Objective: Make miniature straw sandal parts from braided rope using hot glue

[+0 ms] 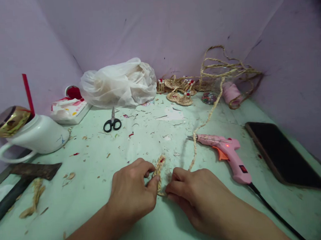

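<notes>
My left hand (137, 188) pinches a small, narrow coil of braided straw (160, 167) between thumb and fingers, low over the table. A red spot shows near the coil's far end. Close by on the right, my right hand (192, 194) is closed on the straw braid (209, 113), whose length runs up and back from the fingers to a loose tangle. That braid passes across the nozzle of a pink glue gun (222, 145), which lies on its side with a small red light showing. My right fingertips partly hide where braid and coil meet.
Black-handled scissors (112, 123) lie mid-table. Behind are a white plastic bag (120, 82), finished straw pieces with beads (179, 97) and a pink thread spool (231, 93). A phone (283, 156) lies right; a white mug (41, 134) and a hammer-like tool (30, 175) lie left.
</notes>
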`<state>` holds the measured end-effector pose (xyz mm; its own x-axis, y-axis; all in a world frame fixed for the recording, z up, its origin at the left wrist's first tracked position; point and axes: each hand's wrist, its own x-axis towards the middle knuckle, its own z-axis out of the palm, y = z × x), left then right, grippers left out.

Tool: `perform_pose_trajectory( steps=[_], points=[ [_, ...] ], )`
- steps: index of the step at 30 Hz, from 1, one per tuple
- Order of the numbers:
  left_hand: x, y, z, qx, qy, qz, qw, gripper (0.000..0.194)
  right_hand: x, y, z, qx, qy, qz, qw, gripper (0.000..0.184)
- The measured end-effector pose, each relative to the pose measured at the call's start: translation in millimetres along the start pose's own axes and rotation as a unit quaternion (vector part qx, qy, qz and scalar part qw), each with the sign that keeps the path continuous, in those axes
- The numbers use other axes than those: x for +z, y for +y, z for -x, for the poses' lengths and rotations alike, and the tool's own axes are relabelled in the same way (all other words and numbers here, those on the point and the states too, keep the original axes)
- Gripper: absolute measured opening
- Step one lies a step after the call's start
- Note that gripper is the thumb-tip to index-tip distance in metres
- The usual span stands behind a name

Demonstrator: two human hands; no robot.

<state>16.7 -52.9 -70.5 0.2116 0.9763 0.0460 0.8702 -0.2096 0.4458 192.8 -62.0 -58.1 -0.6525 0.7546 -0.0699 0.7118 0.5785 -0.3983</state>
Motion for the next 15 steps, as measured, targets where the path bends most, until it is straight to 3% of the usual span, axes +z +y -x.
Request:
perform_pose_trajectory(
  steps=[6, 15],
  points=[
    [-0.3, -0.6, -0.2, 0.003, 0.003, -0.007, 1.0, 0.011, 1.2, -0.6, -0.6, 0.015, -0.019, 0.008, 1.0, 0.012],
    [-0.9, 0.6, -0.6, -0.009, -0.014, -0.004, 1.0, 0.012, -3.2, 3.5, 2.3, -0.037, -0.008, -0.018, 0.999, 0.01]
  ],
)
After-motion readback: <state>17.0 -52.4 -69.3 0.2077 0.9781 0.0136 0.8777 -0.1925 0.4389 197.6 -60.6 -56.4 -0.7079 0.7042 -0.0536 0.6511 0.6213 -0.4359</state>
